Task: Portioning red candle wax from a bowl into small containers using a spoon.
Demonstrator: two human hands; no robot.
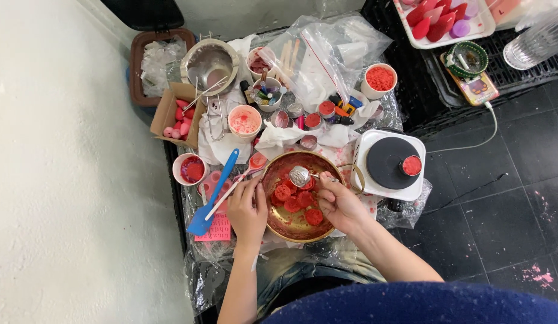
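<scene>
our r hand [339, 204] – fingers gripping the spoon [300, 176], handle lying left-right over the brass bowl [278, 225]; l hand [248, 210] pinches a thin stick [228, 193] at the bowl's left rim.

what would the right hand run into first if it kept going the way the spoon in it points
The right hand holds a metal spoon aimed left across the brass bowl. Straight on, it would probably first meet the bowl's far rim, close to the left hand; height above the rim is hard to judge.
</scene>
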